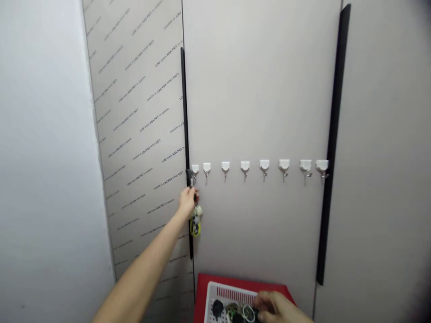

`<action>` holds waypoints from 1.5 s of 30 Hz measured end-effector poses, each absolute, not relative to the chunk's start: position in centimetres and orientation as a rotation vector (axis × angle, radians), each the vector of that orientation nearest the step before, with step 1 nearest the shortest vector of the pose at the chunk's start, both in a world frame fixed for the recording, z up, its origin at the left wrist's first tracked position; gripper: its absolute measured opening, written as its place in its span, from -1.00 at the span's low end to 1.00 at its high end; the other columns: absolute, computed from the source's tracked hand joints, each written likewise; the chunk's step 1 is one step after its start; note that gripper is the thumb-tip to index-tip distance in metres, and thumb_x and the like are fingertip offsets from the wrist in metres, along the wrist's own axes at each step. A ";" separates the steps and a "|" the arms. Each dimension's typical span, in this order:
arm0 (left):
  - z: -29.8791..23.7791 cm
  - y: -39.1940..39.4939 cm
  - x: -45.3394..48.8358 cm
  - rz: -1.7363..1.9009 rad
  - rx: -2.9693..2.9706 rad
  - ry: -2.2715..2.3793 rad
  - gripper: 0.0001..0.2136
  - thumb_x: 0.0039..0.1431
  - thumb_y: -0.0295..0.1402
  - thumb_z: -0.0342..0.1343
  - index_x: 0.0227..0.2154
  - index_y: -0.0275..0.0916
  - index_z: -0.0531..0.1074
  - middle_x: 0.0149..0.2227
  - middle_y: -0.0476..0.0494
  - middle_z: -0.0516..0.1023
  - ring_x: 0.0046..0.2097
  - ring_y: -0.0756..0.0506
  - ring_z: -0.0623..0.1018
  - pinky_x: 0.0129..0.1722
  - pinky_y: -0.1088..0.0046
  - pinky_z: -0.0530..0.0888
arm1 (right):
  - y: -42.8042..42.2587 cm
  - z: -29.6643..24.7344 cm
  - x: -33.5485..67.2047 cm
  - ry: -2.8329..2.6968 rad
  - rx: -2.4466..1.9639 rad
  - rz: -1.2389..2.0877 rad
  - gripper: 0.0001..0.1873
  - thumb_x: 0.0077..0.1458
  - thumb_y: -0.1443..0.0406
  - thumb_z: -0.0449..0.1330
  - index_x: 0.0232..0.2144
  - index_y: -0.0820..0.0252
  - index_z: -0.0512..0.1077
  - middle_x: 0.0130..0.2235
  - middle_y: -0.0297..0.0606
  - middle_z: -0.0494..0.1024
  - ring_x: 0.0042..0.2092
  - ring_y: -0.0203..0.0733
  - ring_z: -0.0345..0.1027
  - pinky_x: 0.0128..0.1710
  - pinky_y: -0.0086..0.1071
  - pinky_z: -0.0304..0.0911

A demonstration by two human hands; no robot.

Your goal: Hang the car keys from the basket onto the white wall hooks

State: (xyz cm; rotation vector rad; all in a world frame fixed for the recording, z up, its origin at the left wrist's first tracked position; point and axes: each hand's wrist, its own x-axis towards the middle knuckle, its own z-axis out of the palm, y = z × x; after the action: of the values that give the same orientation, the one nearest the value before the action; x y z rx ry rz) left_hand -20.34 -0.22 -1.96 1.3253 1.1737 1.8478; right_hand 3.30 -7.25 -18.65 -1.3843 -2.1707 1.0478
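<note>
My left hand (189, 199) is closed on a keychain (195, 222) with a dark upper part and pale, dark and yellow-green pieces dangling below the fingers. Its dark top is at the leftmost white adhesive hook (195, 169); whether it hangs on the hook I cannot tell. Low in the view, my right hand (274, 307) is at the right side of a white plastic basket (210, 296). Its fingers are bent together by a dark item at the fingertips, which I cannot make out. Inside the basket lie several small things, among them a black piece (218, 308) and a pale ring (248, 313).
A row of several more white hooks (245, 167) runs across the pale cabinet door (256, 89). Long black handles (335, 134) edge the door on both sides. The basket rests on a red surface (202, 287). A white wall (43, 157) stands at left.
</note>
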 end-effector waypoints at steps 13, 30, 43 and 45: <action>-7.1 -5.8 -17.4 1.783 1.119 0.816 -0.84 -0.14 -0.27 -0.06 -0.57 -0.29 0.19 -0.69 0.11 0.18 -0.66 0.16 0.20 -0.69 0.69 0.13 | -7.5 -21.2 4.5 -2.083 -1.298 1.245 -0.84 -0.23 0.36 -0.02 -0.48 0.30 0.27 -0.65 -0.46 0.16 -0.61 -0.47 -0.02 -0.61 -0.58 -0.03; -19.7 -9.3 -16.1 1.392 1.098 1.130 -0.73 -0.21 -0.14 -0.03 -0.63 -0.30 0.20 -0.70 0.07 0.20 -0.62 0.11 0.22 -0.62 0.62 0.19 | -7.7 -22.1 5.1 -1.944 -1.312 1.372 -0.85 -0.24 0.38 -0.03 -0.49 0.29 0.25 -0.65 -0.46 0.17 -0.62 -0.48 0.03 -0.63 -0.58 -0.05; -19.6 -11.9 -18.9 0.878 1.837 1.495 -0.75 -0.18 -0.17 -0.06 -0.61 -0.29 0.32 -0.56 -0.02 0.35 -0.47 0.03 0.29 -0.46 0.57 0.19 | -6.7 -20.4 3.9 -1.949 -1.357 1.264 -0.66 -0.15 0.14 -0.05 -0.77 0.27 0.15 -0.76 -0.44 0.15 -0.70 -0.47 0.02 -0.70 -0.55 -0.10; -16.2 -10.5 -18.6 0.980 1.777 1.472 -0.64 -0.12 -0.10 -0.18 -0.73 -0.30 0.25 -0.68 0.00 0.27 -0.57 0.06 0.26 -0.55 0.57 0.15 | -6.1 -17.6 3.0 -1.854 -1.310 1.204 -0.55 -0.14 0.06 -0.11 -0.83 0.25 0.09 -0.81 -0.45 0.10 -0.74 -0.48 -0.04 -0.72 -0.54 -0.13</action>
State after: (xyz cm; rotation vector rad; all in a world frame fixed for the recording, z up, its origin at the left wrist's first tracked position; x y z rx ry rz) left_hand -18.58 -10.55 -16.17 1.7772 1.4721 0.9800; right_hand 3.00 -6.13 -17.59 -1.3096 -1.8536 1.2044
